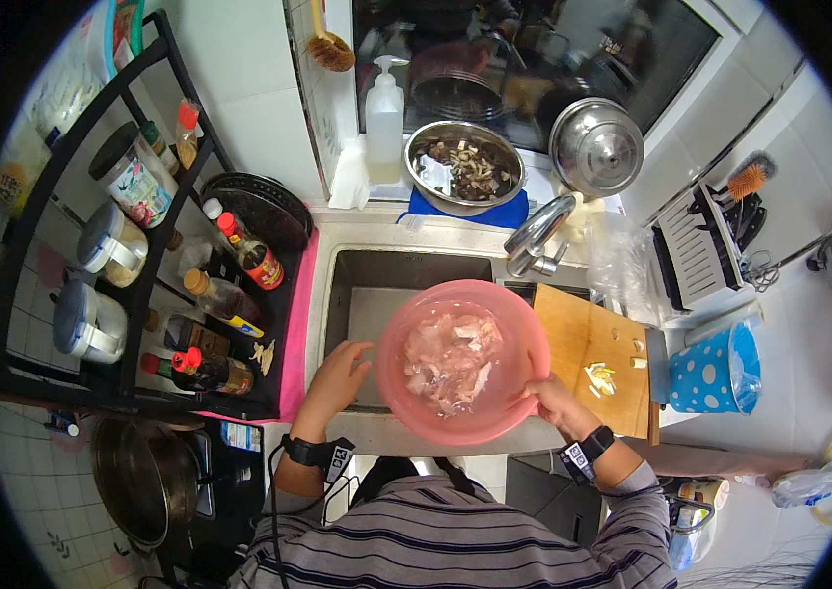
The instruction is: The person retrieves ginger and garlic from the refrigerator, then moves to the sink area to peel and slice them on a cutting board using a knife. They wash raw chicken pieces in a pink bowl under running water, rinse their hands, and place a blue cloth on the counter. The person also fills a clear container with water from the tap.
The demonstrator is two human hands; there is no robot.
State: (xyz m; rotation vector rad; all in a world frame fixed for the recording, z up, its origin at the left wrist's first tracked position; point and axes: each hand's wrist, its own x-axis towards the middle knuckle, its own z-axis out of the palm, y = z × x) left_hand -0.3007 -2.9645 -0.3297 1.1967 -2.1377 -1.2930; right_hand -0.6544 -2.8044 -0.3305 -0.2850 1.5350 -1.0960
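My right hand (550, 400) grips the right rim of a pink plastic basin (394, 368), thumb over the edge. Inside the basin, pieces of pale raw meat (452, 353) lie in water. The basin is over the right part of a stainless-steel sink (360, 302) and its front counter edge; whether it rests there or is held up I cannot tell. My left hand (342, 375) is empty, fingers apart, a little left of the basin above the sink's left side.
Right of the basin, a wooden cutting board (570, 324) bears chopped pieces and a cleaver (656, 364). Behind the sink stand a chrome faucet (541, 232) and a steel bowl of sliced mushrooms (471, 173). A black rack (128, 294) with bottles is at left; a wok (140, 482) sits front left.
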